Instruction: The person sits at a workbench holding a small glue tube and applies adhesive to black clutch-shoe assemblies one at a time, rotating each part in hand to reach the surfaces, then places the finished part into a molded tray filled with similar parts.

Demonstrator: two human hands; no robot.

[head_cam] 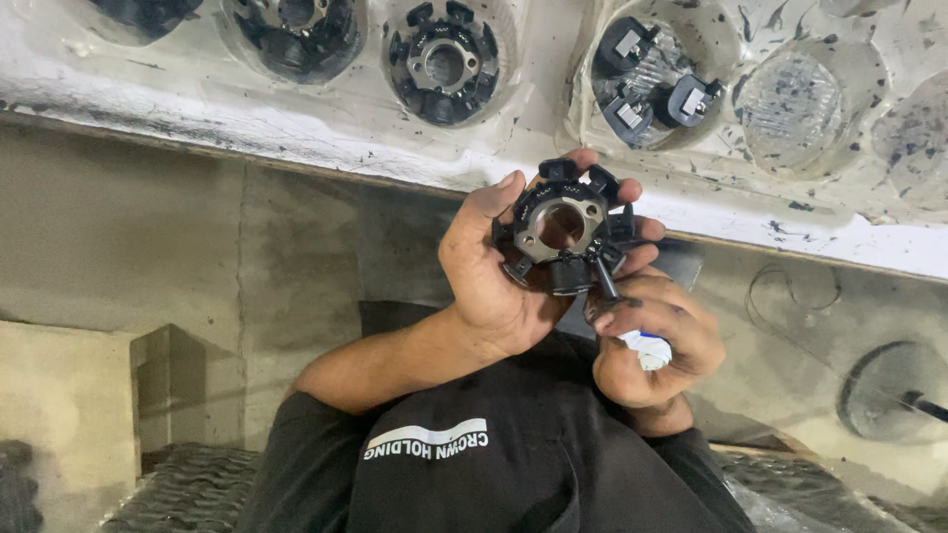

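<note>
Far left: a pale block-shaped ledge [69,395] and rough concrete wall [197,237], nothing on them that the hands touch.

Top left to centre: a white, ink-smeared moulded tray [326,118] with round pockets. One pocket holds a black ring-shaped stator core [443,61] lying flat, metal hub up; another like it [294,35] sits just left, partly cut off by the frame edge. Pockets keep each piece apart and face-up, probably so they can be grabbed one at a time.

Centre: the left hand [494,276] cups a black stator core with a metal centre ring [563,229], fingers wrapped round its rim from behind, thumb across the left edge. It is held up off the worktop, tilted toward the camera, just below the tray edge, so the pole faces can be seen and reached.

Just right: the right hand [652,345] is closed round a small black-tipped tool, likely a brush or marker [602,279], tip touching the lower edge of the core. Fingertips are stained black. Something white [647,347] shows inside the fist; can't tell what.

Top right: a pocket with loose black clips with metal tabs [657,94], then empty clear pockets [790,104].

Far right: a round grey disc on a stem [894,390] near the floor, well apart from the hands.

Bottom: the person's dark shirt [494,474].
</note>
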